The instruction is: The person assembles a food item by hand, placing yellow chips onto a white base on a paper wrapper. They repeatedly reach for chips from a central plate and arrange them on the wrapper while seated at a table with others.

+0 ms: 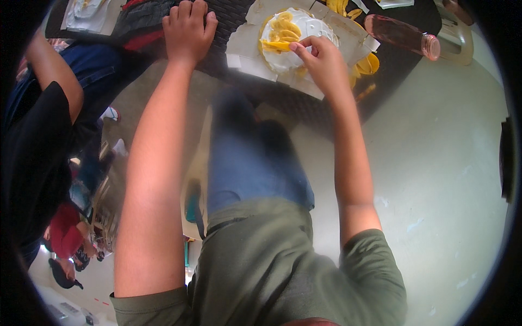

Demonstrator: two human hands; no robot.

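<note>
At the far edge of a dark woven table (239, 16), a person's right hand (322, 60) pinches a yellow fruit slice (276, 45) between thumb and fingertips, laying it on a round white-frosted cake (307, 27). The slice lies flat, its long axis running left to right, the free end pointing left. More yellow slices fan across the cake's left half. The cake sits on opened brown cardboard (348, 30). A clear plastic bottle (402, 35) lies on its side to the right, cap toward the floor. The left hand (187, 30) rests knuckles up on the table, fingers curled together, holding nothing.
</note>
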